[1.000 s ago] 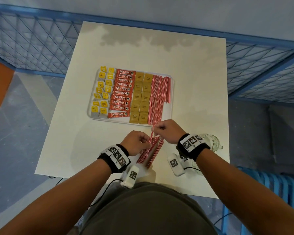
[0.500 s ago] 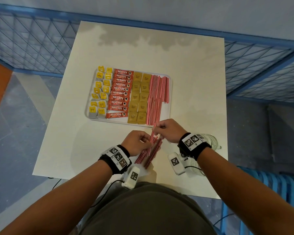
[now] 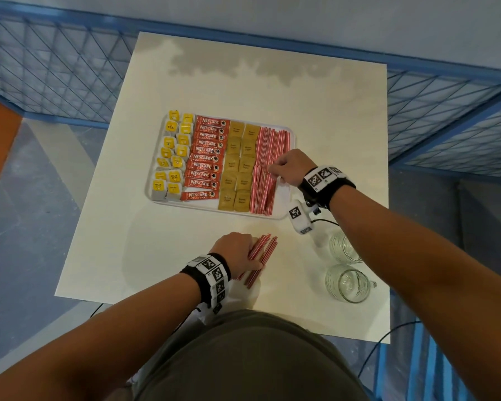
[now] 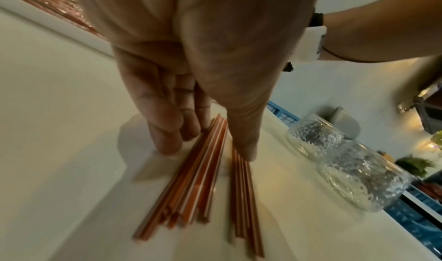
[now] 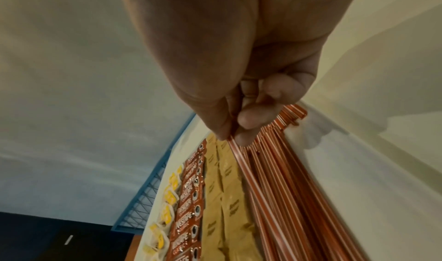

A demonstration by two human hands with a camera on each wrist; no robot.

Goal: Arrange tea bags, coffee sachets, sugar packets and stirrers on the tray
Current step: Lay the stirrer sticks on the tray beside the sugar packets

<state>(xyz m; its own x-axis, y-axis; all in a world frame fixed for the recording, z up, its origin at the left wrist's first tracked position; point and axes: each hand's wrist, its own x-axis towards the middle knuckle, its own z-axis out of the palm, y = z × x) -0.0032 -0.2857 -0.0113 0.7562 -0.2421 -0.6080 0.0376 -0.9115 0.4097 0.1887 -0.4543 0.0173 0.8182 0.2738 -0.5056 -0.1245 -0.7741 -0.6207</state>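
Observation:
A white tray (image 3: 282, 216) holds columns of yellow tea bags (image 3: 171, 157), red coffee sachets (image 3: 206, 157), brown sugar packets (image 3: 239, 166) and red-and-white stirrers (image 3: 274, 140). My right hand (image 3: 272, 169) is over the tray's stirrer column and pinches one stirrer (image 5: 248, 170) between thumb and forefinger (image 5: 230, 135), its far end down among the laid stirrers (image 5: 299, 199). Near the table's front edge lies a loose pile of stirrers (image 3: 265, 250). My left hand (image 3: 243, 253) rests on that pile (image 4: 198, 180) with its fingers (image 4: 167, 142) straight and the thumb pressing a few.
Two clear glass mugs (image 3: 343, 247) (image 3: 347, 283) stand at the front right of the white table (image 3: 330, 125), just right of the loose pile. Blue mesh fencing (image 3: 55, 68) surrounds the table's far sides. A cable hangs from my right wrist near the mugs.
My right hand left the loose pile and moved forward onto the tray with one stirrer pinched. My left hand stayed on the pile, its fingers now flatter.

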